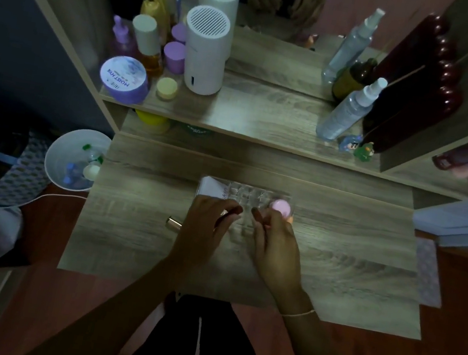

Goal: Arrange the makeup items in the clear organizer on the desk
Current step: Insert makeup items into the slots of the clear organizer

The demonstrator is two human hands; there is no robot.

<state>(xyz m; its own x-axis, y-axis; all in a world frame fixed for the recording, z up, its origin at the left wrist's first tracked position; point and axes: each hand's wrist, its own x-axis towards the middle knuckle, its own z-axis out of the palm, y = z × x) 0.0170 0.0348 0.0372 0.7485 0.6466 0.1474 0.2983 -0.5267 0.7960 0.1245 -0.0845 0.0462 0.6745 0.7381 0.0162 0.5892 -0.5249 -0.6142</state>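
A clear organizer (246,195) with small square compartments stands mid-desk. A white tube or box (213,188) leans in its left end, and a pink-capped item (281,207) sits at its right end. My left hand (205,228) hovers over the organizer's front left, fingers pinched on a thin stick-like item (225,214) that is mostly hidden. My right hand (273,242) is at the front right, fingers curled by the pink cap; whether it grips anything is unclear. A rose-gold lipstick tube (173,223) lies on the desk left of my left hand.
The raised shelf behind holds a purple jar (124,78), several bottles, a white cylinder (205,51), spray bottles (347,109) and small figurines (357,146). A white bin (75,158) stands left of the desk. A mirror backs the shelf.
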